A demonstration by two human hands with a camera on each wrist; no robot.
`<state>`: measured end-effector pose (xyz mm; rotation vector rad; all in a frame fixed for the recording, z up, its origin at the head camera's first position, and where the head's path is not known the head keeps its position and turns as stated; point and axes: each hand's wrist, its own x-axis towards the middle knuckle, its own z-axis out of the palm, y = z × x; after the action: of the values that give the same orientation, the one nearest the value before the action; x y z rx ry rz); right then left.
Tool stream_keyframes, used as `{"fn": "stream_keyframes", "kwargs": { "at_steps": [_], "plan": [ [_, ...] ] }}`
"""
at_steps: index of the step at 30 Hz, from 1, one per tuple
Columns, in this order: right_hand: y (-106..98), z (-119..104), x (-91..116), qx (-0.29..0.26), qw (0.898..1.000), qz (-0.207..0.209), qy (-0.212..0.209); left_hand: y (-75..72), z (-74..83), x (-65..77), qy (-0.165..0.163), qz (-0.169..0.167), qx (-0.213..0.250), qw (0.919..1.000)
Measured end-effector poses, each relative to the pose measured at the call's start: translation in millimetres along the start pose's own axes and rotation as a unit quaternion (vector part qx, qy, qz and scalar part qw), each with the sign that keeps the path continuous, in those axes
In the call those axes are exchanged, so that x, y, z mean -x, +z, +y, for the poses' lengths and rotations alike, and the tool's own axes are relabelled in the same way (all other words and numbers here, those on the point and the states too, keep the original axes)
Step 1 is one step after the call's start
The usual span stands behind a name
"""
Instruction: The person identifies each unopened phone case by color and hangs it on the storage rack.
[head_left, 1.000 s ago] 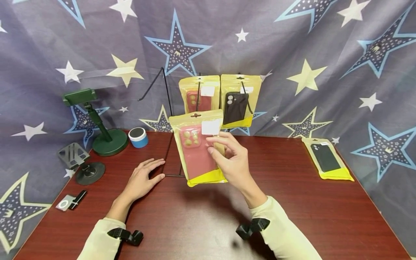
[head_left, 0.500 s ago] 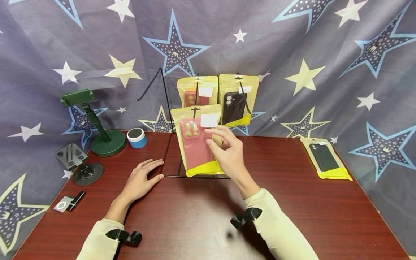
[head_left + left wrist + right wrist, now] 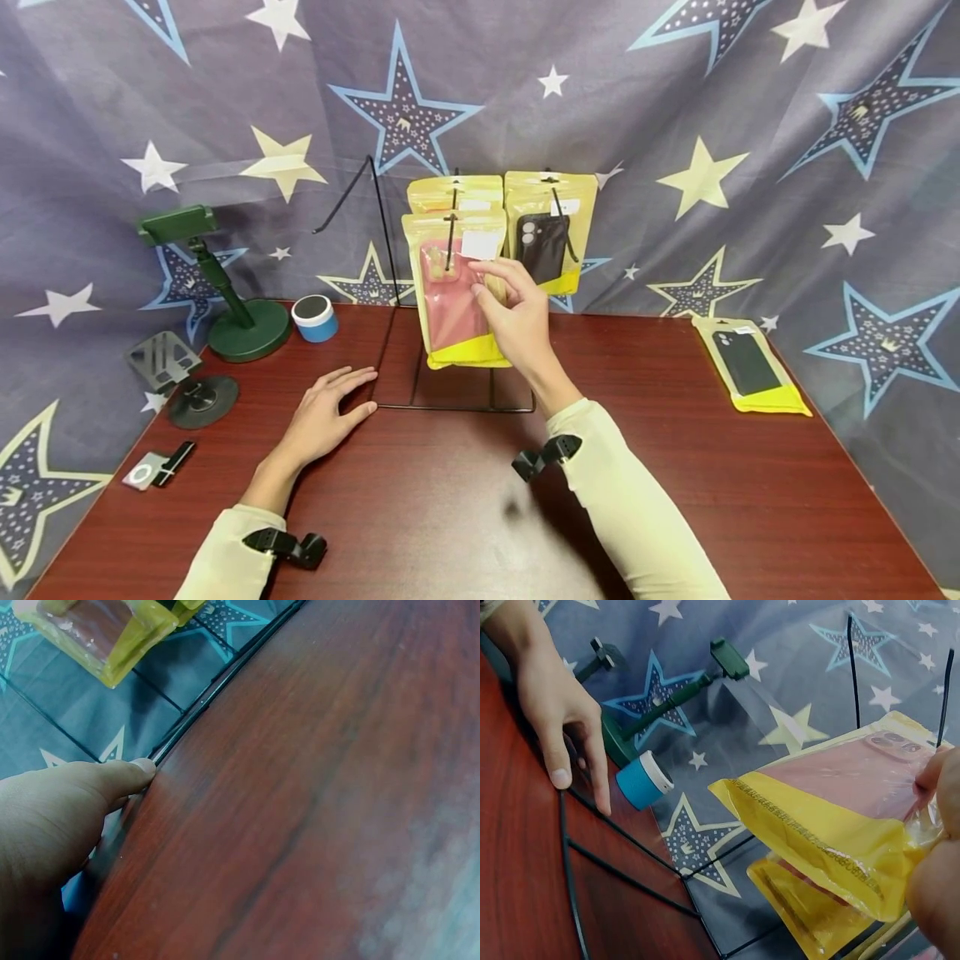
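Observation:
My right hand (image 3: 519, 317) pinches the right side of a yellow-edged clear pouch with a pink phone case (image 3: 448, 312) inside. A hook (image 3: 450, 243) of the black wire display rack (image 3: 450, 407) passes through the pouch's top hole, its tip hanging in front. Behind it hangs another pouch (image 3: 435, 190), mostly covered; beside it on the right hook is a pouch with a black phone case (image 3: 540, 250). My left hand (image 3: 326, 417) rests with fingers extended at the rack's base, thumb (image 3: 131, 776) on the wire in the left wrist view.
A pouched dark phone case (image 3: 750, 362) lies at the right. On the left stand a green phone stand (image 3: 247, 329), a blue-and-white round container (image 3: 315, 319) and a small dark-based stand (image 3: 202, 400). A small silver device (image 3: 145, 472) lies nearby. A bare hook (image 3: 345, 196) juts out.
My right hand has moved the pink phone case pouch up and back, from in front of the rack onto its hook. The left hand has stayed at the base.

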<state>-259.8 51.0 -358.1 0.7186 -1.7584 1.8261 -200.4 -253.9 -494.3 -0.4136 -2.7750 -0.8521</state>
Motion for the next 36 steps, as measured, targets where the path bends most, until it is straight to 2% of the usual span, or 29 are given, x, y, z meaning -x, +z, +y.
{"fn": "stream_keyframes", "kwargs": {
  "at_steps": [9,15,22,29,32,36],
  "plan": [
    [1,21,-24,0.015,1.000,0.012,0.014,-0.8,-1.4,-0.3,-0.001,-0.002,0.001,1.0000],
    [0,31,-30,0.011,0.999,0.017,0.031,-0.3,-1.7,-0.2,0.003,0.003,0.001,1.0000],
    [-2,39,-25,0.018,0.997,0.029,0.063,-0.9,-1.8,-0.4,0.000,-0.002,0.001,1.0000],
    [-11,21,-16,0.030,0.996,0.028,0.076,-1.0,-1.6,-0.8,0.002,-0.004,0.000,1.0000],
    [-18,25,-11,0.031,0.996,0.026,0.080,-0.9,-1.8,-0.6,0.002,-0.003,-0.001,1.0000],
    [-31,44,-5,0.011,0.996,0.022,0.084,-1.2,-1.5,0.0,0.003,-0.004,0.000,1.0000]
  ]
}}
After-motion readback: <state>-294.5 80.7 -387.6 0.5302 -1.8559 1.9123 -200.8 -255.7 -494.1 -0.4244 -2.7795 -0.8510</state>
